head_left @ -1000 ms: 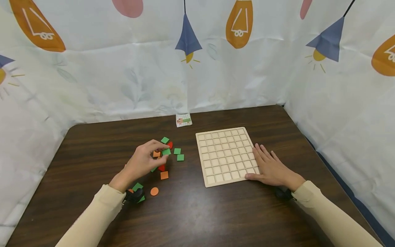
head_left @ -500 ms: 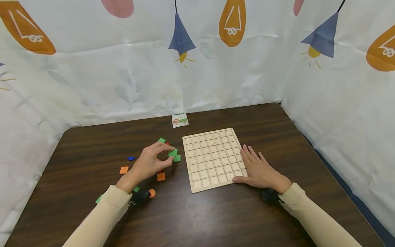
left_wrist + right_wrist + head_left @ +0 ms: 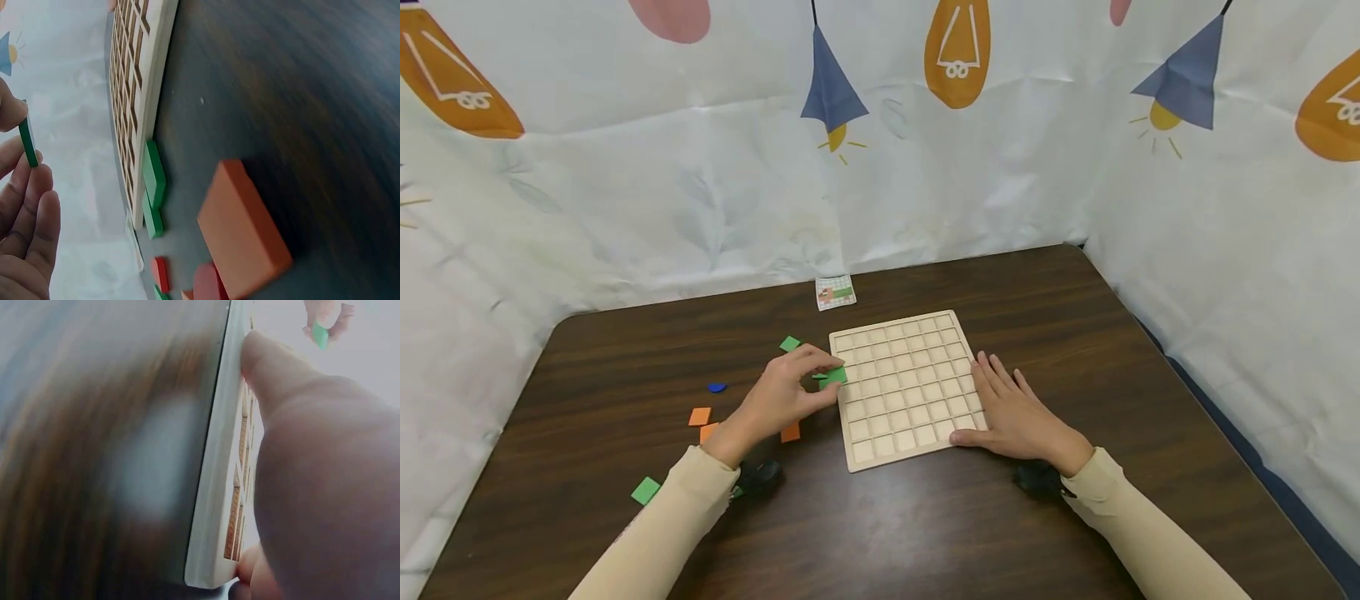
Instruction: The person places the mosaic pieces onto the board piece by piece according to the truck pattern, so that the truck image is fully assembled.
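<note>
My left hand point(image 3: 782, 398) pinches a green square tile point(image 3: 838, 375) between thumb and fingers, close to the left edge of a wooden grid board point(image 3: 910, 385). In the left wrist view, that tile point(image 3: 27, 140) stands on edge in the grip, above the table. Two more green tiles point(image 3: 154, 175) lie beside the board's edge there, with a thick orange square tile point(image 3: 240, 231) nearer the camera. My right hand point(image 3: 1021, 415) rests with straight fingers along the board's right side, its thumb on the front right corner. The board's grid cells hold no tiles.
Left of the board lie a green tile point(image 3: 789, 343), a blue half-round piece point(image 3: 717, 387), an orange tile point(image 3: 699, 416) and another green tile point(image 3: 646, 491). A small printed card point(image 3: 836, 292) lies at the table's back edge, before a patterned cloth point(image 3: 700, 192).
My left hand has moved right with the green tile, from the loose pieces to the board's left edge. The board and right hand have shifted left in view as the head view turned slightly.
</note>
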The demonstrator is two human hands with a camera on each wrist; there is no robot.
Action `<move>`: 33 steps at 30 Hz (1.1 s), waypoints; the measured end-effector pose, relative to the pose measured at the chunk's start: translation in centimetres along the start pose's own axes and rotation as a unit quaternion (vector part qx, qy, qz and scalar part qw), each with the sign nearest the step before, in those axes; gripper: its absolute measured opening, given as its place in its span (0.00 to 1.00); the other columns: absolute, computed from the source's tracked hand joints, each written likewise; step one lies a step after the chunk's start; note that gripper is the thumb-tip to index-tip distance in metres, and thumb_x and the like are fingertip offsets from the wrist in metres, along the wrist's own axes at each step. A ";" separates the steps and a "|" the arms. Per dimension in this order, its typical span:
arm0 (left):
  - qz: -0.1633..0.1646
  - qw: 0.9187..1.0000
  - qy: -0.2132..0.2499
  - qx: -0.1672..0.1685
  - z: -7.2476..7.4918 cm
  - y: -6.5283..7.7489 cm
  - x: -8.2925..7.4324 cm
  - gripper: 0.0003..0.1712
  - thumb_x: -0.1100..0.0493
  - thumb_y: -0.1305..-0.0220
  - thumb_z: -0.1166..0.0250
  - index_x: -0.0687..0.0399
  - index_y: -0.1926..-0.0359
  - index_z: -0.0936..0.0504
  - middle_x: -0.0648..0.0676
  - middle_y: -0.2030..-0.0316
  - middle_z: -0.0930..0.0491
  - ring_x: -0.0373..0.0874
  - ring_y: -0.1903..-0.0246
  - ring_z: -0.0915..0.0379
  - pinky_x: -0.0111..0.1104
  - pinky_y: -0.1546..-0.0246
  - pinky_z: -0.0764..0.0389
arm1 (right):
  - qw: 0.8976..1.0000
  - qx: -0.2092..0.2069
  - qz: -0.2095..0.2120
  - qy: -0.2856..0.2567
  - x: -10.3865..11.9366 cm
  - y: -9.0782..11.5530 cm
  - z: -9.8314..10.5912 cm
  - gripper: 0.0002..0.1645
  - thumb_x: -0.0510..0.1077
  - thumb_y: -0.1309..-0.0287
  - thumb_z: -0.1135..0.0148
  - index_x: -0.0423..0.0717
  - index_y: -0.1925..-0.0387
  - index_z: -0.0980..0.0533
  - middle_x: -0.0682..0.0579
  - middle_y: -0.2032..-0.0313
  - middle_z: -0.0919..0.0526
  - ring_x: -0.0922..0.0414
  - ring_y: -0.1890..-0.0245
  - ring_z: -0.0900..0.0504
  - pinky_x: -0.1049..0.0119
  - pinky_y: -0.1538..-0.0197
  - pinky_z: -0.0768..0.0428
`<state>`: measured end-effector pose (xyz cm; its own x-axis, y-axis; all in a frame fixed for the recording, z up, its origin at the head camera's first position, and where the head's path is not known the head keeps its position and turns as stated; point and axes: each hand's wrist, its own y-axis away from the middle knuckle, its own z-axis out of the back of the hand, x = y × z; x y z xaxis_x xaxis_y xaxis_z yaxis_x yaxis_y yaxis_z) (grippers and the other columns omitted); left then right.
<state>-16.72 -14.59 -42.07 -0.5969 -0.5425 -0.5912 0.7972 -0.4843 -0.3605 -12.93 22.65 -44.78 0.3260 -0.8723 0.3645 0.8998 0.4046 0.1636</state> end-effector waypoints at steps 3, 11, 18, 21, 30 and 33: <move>-0.017 1.000 0.001 -0.004 -0.6 -0.5 0.1 0.15 0.63 0.38 0.28 0.57 0.49 0.12 0.53 0.56 0.15 0.46 0.59 0.15 0.42 0.64 0.12 | 1.000 -0.001 -0.001 0.002 0.2 -0.2 -0.1 0.72 0.80 0.41 0.41 0.38 0.18 0.58 0.38 0.16 0.62 0.38 0.16 0.61 0.30 0.20 0.56; -0.014 1.000 0.017 0.011 -2.5 -1.7 -0.6 0.16 0.62 0.37 0.29 0.59 0.48 0.12 0.52 0.55 0.14 0.47 0.57 0.15 0.43 0.59 0.14 | 1.000 -0.013 0.012 0.019 0.7 -0.3 -0.4 0.71 0.81 0.41 0.43 0.39 0.17 0.58 0.39 0.16 0.62 0.40 0.15 0.60 0.33 0.19 0.56; -0.009 0.999 0.019 0.044 -4.0 -2.9 -1.5 0.17 0.59 0.35 0.30 0.57 0.47 0.12 0.51 0.53 0.15 0.44 0.54 0.15 0.42 0.54 0.13 | 1.000 -0.001 0.015 0.023 0.0 -0.3 -0.2 0.71 0.82 0.41 0.45 0.41 0.17 0.58 0.40 0.16 0.62 0.39 0.15 0.61 0.32 0.19 0.57; -0.021 0.999 0.018 0.047 -4.3 -3.3 -1.8 0.16 0.59 0.35 0.30 0.57 0.47 0.12 0.51 0.53 0.15 0.44 0.54 0.15 0.42 0.54 0.13 | 0.999 -0.005 0.022 0.030 -0.3 -0.3 0.2 0.70 0.81 0.41 0.43 0.42 0.17 0.56 0.41 0.16 0.60 0.39 0.15 0.61 0.32 0.19 0.57; -0.034 0.998 0.005 0.053 -4.8 -3.9 -2.2 0.15 0.60 0.35 0.30 0.58 0.48 0.12 0.52 0.55 0.15 0.45 0.56 0.15 0.41 0.55 0.13 | 0.998 0.003 0.043 0.034 -0.9 -0.1 0.9 0.69 0.79 0.40 0.42 0.44 0.17 0.57 0.43 0.16 0.59 0.40 0.15 0.61 0.32 0.19 0.56; -0.033 0.998 0.000 0.058 -4.8 -4.1 -2.2 0.15 0.59 0.35 0.30 0.58 0.48 0.12 0.52 0.55 0.15 0.45 0.56 0.15 0.41 0.55 0.13 | 0.999 0.006 0.045 0.028 -1.2 -0.2 0.9 0.69 0.78 0.41 0.39 0.45 0.16 0.57 0.44 0.16 0.60 0.39 0.15 0.62 0.32 0.19 0.56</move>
<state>-18.22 -8.08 -42.75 -0.6481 -0.5062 -0.5690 0.7400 -0.5948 -0.3139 -13.71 23.82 -44.43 0.4221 -0.8456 0.3268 0.8622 0.4859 0.1433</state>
